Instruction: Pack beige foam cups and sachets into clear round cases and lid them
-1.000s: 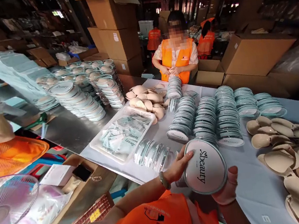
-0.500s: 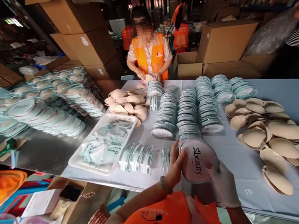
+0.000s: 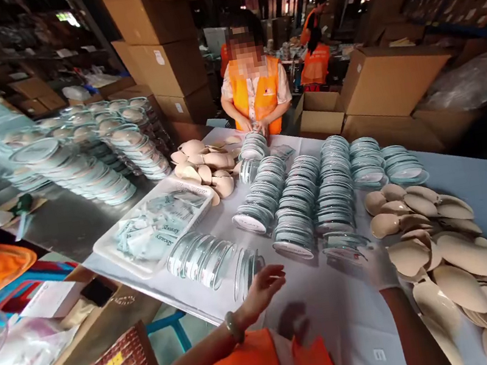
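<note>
My left hand is bare and hovers over the table edge, fingers stretched and apart, holding nothing. Close beside it stands a short row of clear round cases on edge. My right hand, in a white glove, grips a clear round package by its right side, at the near end of a long stack of packages. Another stack leans just to the left, its front lid facing me. Right of the glove lies a heap of beige bra cups.
A white basket of printed sachets stands on the left of the table. Across it, a co-worker in an orange vest handles a package beside more beige cups. Filled packages are piled on the metal table.
The package moved from between both hands forward to the stack's end in my right hand. My left hand let go and drew back leftward. The view shifted slightly.
</note>
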